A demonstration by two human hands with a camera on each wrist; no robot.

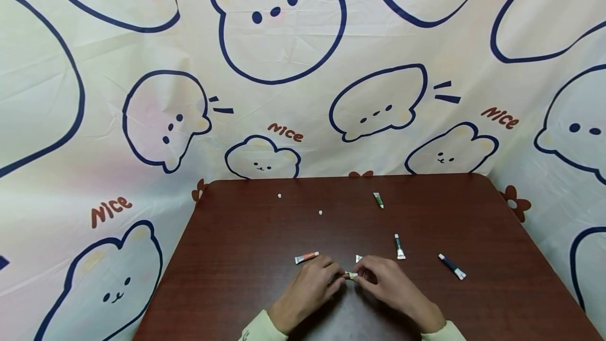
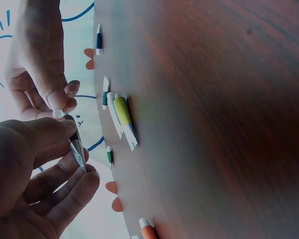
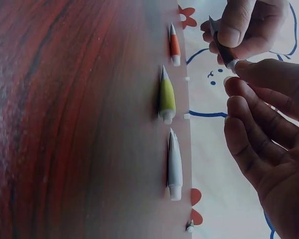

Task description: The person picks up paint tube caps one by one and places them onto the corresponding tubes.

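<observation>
Wood-grained table (image 1: 227,236), tapered dark tube (image 3: 224,51) between hands (image 1: 310,284) (image 1: 390,284)

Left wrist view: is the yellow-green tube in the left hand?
No, the yellow-green tube lies on the table; the left hand holds a dark tube.

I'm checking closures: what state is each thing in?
Dark brown tapered tube: held in left hand; closure unclear
Right hand: pinching that tube's white end
Orange tapered tube: lying, capped
White tapered tube: lying, capped
Yellow tube: lying, closure unclear
Dark green tube: lying, capped
Navy tube: lying, capped
Bright green tube: lying, closure unclear
Two small white caps: loose
</observation>
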